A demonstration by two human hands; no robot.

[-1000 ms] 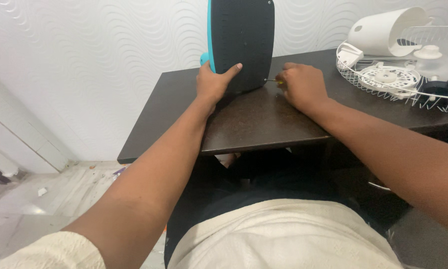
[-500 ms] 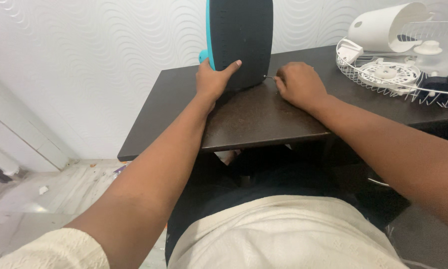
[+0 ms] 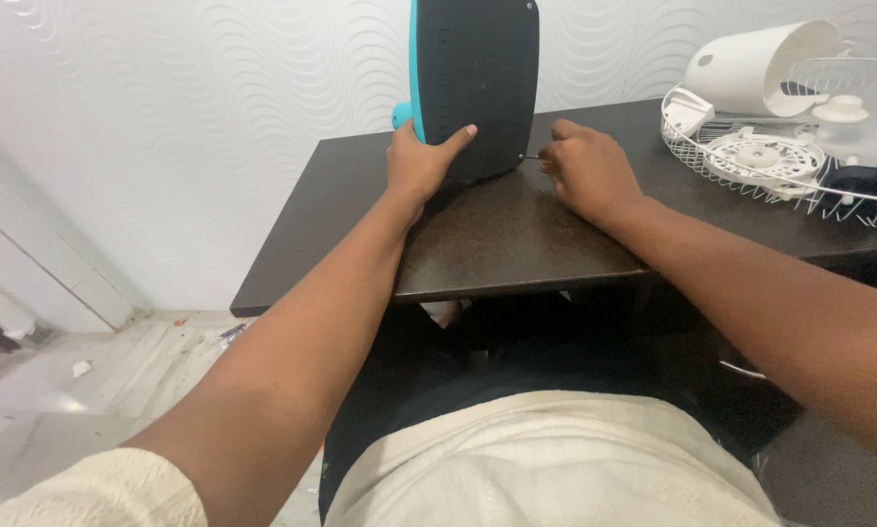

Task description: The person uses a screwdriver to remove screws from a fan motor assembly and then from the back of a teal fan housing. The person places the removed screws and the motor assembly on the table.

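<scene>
A black flat panel with a turquoise rim stands upright on its lower edge at the back of the dark counter. A thin metal screwdriver lies level, its tip touching the panel's lower right corner.

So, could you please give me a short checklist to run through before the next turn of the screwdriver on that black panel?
1. Left hand grips the upright black panel with the teal edge: ok.
2. Panel's lower edge rests on the dark table: ok.
3. Right hand holds the thin screwdriver with its tip at the panel's lower right corner: ok.
4. Tip seated in a screw head: cannot tell, too small.
5. White wire fan guard with loose fan parts lies apart from the right arm: ok.
</scene>
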